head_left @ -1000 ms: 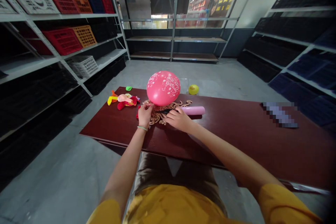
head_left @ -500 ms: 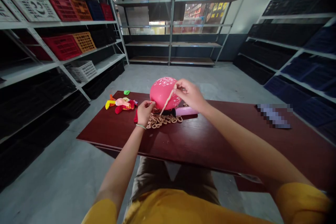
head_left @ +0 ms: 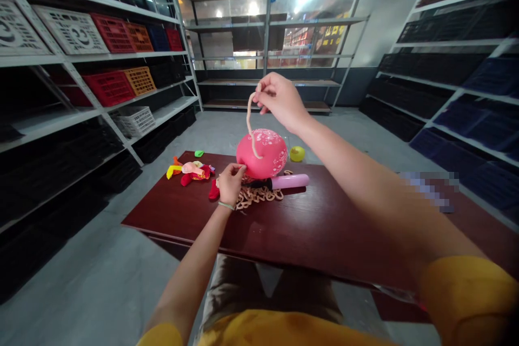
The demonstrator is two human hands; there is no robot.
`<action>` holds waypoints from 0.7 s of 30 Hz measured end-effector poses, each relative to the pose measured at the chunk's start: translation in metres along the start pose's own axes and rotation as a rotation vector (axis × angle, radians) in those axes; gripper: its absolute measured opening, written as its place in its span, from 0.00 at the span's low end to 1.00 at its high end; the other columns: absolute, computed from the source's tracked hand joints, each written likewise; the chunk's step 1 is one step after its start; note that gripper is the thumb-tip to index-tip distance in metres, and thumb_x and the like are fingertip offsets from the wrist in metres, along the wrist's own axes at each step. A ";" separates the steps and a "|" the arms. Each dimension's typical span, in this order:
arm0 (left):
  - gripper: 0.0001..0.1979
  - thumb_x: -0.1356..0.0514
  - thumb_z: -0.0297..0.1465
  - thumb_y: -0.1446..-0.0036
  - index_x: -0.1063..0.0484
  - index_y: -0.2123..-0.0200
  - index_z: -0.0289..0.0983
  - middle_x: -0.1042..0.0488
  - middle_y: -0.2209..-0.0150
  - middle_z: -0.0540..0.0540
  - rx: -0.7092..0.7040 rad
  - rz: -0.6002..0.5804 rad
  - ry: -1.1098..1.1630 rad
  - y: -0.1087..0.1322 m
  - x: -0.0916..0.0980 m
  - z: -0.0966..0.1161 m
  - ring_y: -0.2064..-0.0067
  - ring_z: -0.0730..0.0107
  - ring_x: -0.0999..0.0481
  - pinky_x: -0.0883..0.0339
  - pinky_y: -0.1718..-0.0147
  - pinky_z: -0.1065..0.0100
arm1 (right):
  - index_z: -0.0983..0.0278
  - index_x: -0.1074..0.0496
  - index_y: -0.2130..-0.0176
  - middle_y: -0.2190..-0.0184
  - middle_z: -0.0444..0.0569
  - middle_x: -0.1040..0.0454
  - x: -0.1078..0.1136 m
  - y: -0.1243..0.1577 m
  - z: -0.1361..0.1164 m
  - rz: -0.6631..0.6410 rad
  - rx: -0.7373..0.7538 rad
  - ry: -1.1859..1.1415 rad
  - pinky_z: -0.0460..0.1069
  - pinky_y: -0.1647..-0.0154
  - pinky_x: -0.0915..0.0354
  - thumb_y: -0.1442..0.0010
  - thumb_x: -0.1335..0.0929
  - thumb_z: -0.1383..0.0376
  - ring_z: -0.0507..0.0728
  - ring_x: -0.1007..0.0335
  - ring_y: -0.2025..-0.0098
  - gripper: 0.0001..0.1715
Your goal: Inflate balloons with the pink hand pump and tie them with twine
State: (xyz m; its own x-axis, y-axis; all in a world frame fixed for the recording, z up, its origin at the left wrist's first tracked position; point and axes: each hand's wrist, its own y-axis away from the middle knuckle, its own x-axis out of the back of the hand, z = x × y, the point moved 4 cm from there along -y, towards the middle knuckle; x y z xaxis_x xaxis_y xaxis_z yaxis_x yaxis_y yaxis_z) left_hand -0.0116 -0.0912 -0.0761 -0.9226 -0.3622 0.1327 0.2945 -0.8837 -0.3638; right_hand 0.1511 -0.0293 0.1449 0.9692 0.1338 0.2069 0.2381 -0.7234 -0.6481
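An inflated pink balloon [head_left: 264, 152] with white print rests on the dark red table [head_left: 324, 227]. My left hand [head_left: 231, 183] is closed at the balloon's lower left, pinching its neck. My right hand [head_left: 279, 99] is raised well above the balloon, fingers pinched on one end of a tan string [head_left: 250, 132] that hangs down in front of the balloon. A heap of tan string pieces [head_left: 259, 194] lies on the table below the balloon. A pink hand pump [head_left: 287, 180] with a black tip lies just behind that heap.
Several uninflated balloons [head_left: 189, 169] in mixed colours lie at the table's left end, a small green one [head_left: 199, 153] beyond them. A yellow balloon [head_left: 297, 153] sits behind the pump. Metal shelves with plastic crates [head_left: 108, 86] line the left; more shelving stands right and behind.
My right hand took one string from the heap and lifted it from table level to high above the balloon. My left hand stayed at the balloon's neck. The view tilted upward.
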 end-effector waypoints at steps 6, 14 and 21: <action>0.09 0.37 0.39 0.44 0.22 0.66 0.39 0.23 0.71 0.48 -0.081 0.034 -0.089 0.005 -0.003 0.011 0.69 0.67 0.26 0.35 0.68 0.69 | 0.62 0.36 0.67 0.72 0.43 0.29 -0.037 0.002 0.029 -0.055 -0.097 0.184 0.45 0.74 0.34 0.41 0.33 0.69 0.49 0.33 0.73 0.06; 0.07 0.36 0.37 0.43 0.21 0.68 0.41 0.22 0.64 0.42 -0.312 0.161 -0.266 -0.004 0.006 0.034 0.52 0.56 0.28 0.41 0.46 0.59 | 0.61 0.33 0.69 0.73 0.44 0.27 -0.033 0.066 0.049 -0.120 -0.163 0.297 0.47 0.72 0.37 0.42 0.34 0.66 0.52 0.31 0.70 0.04; 0.11 0.38 0.40 0.44 0.22 0.66 0.39 0.20 0.67 0.46 -0.099 0.100 -0.120 -0.026 -0.006 0.031 0.65 0.64 0.24 0.35 0.61 0.67 | 0.59 0.34 0.67 0.73 0.43 0.27 -0.014 0.090 0.049 -0.115 -0.253 0.207 0.48 0.82 0.39 0.41 0.33 0.64 0.50 0.35 0.81 0.03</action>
State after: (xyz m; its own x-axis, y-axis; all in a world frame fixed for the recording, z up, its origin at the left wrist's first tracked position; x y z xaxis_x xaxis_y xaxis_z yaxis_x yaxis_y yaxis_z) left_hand -0.0064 -0.0750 -0.0390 -0.8516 -0.4852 0.1983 0.3521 -0.8098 -0.4692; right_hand 0.1616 -0.0628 0.0480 0.8976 0.1029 0.4287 0.2968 -0.8600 -0.4151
